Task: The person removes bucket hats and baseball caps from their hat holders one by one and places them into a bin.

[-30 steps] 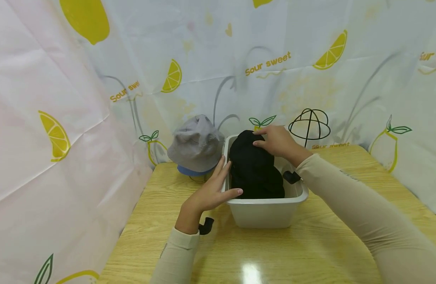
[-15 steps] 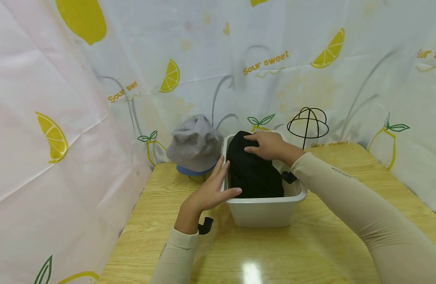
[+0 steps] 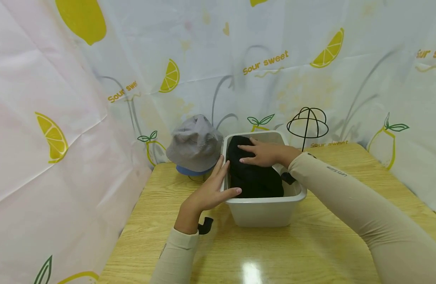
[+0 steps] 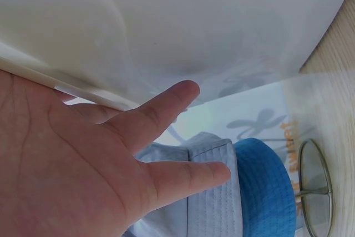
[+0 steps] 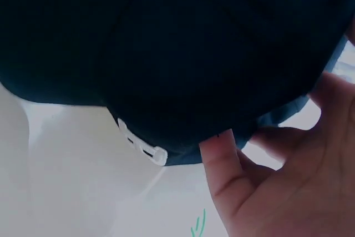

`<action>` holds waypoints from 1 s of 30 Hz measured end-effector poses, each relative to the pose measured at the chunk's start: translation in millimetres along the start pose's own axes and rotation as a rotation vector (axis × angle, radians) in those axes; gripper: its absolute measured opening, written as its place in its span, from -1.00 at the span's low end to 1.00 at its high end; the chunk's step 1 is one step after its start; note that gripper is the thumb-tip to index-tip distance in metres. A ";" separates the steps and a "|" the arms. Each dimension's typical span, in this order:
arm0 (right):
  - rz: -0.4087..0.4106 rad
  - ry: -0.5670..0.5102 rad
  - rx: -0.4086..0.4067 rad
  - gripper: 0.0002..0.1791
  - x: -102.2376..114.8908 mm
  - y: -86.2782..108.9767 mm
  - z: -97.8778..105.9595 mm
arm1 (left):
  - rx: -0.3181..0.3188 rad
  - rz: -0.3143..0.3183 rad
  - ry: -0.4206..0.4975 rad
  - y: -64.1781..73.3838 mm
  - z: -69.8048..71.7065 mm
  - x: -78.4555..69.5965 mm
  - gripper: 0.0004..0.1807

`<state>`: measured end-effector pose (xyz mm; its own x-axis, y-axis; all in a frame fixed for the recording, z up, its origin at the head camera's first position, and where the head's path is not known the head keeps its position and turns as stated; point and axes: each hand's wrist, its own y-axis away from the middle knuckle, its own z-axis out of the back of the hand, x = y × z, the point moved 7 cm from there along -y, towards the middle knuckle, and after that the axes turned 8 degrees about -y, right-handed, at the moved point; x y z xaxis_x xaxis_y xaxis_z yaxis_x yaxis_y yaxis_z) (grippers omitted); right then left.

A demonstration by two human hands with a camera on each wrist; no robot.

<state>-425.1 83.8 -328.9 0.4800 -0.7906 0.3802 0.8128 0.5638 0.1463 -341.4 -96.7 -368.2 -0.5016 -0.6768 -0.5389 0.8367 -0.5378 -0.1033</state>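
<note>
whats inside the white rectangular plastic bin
Inside the white rectangular plastic bin sits a black cloth cap, with a white slotted strap at its edge. The right grip covers part of it; whatever lies beneath the cap cannot be seen.

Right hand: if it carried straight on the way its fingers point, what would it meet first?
The black cap: the right hand appears to touch it. Past that, the left wall of the white bin looks next in line, with the gray bucket hat outside it, though depth is hard to judge.
</note>
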 end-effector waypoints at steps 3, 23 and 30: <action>-0.011 0.039 0.050 -0.16 -0.2 0.1 -5.7 | 0.003 0.004 0.006 0.1 0.1 -0.1 0.15; -0.067 0.206 0.293 -0.17 -3.1 0.6 -35.1 | -0.001 0.009 0.007 -0.2 -1.1 1.2 0.15; 0.097 0.469 0.433 -0.38 5.2 -0.6 -47.6 | -0.003 0.009 0.012 0.1 -0.8 0.4 0.16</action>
<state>-407.3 68.0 -370.5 0.7174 -0.6966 -0.0148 0.5988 0.6055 0.5242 -341.3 -96.7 -369.1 -0.4914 -0.6755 -0.5498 0.8417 -0.5305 -0.1005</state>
